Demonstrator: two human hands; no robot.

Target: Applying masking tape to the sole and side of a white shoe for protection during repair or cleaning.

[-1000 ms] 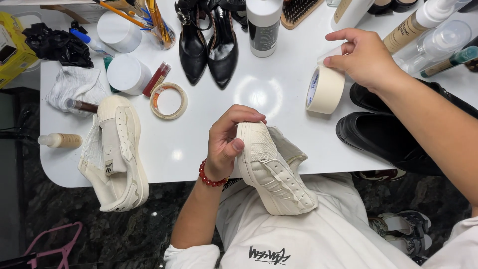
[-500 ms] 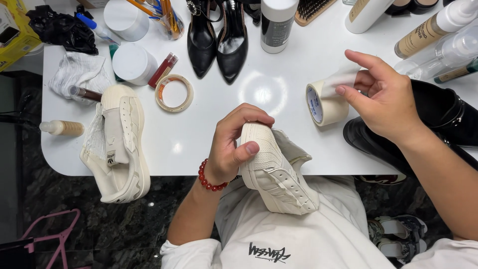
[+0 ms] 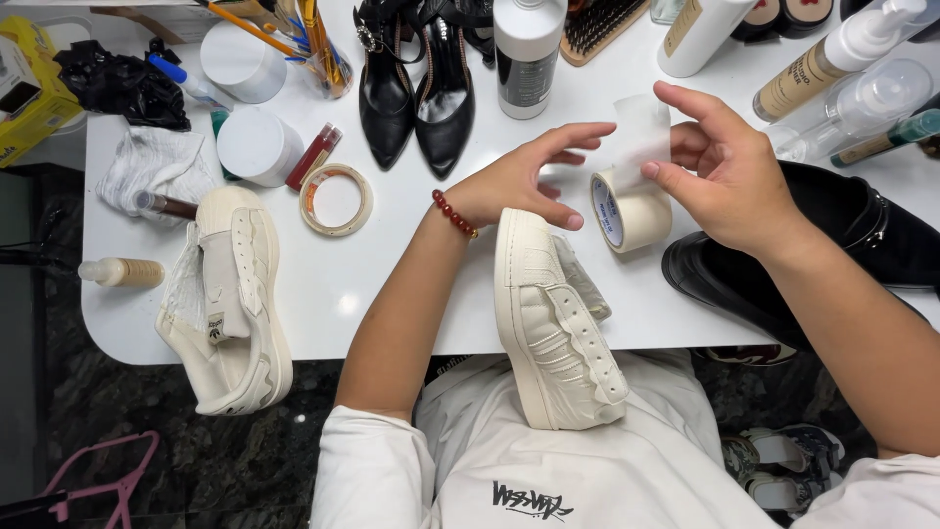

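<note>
A cream sneaker (image 3: pixel 554 323) rests on my lap with its toe against the white table's front edge (image 3: pixel 323 323). My left hand (image 3: pixel 524 178), a red bead bracelet on the wrist, hovers open over the toe and reaches toward a roll of masking tape (image 3: pixel 627 211) standing on edge. My right hand (image 3: pixel 727 168) pinches the tape's loose end (image 3: pixel 641 127), pulled up from the roll. The matching cream sneaker (image 3: pixel 230 299) lies at the table's left front, overhanging the edge.
Black heels (image 3: pixel 421 83), a thin tape ring (image 3: pixel 336 199), white tubs (image 3: pixel 257 145), a white cloth (image 3: pixel 157 167), bottles (image 3: pixel 529 54), a brush (image 3: pixel 597 24) and pencils crowd the back. A black loafer (image 3: pixel 783 260) lies right. A small beige bottle (image 3: pixel 122 271) sits at the left edge.
My left hand let go of the sneaker and moved up toward the tape roll. My right hand shifted from gripping the roll to pulling its loose end upward.
</note>
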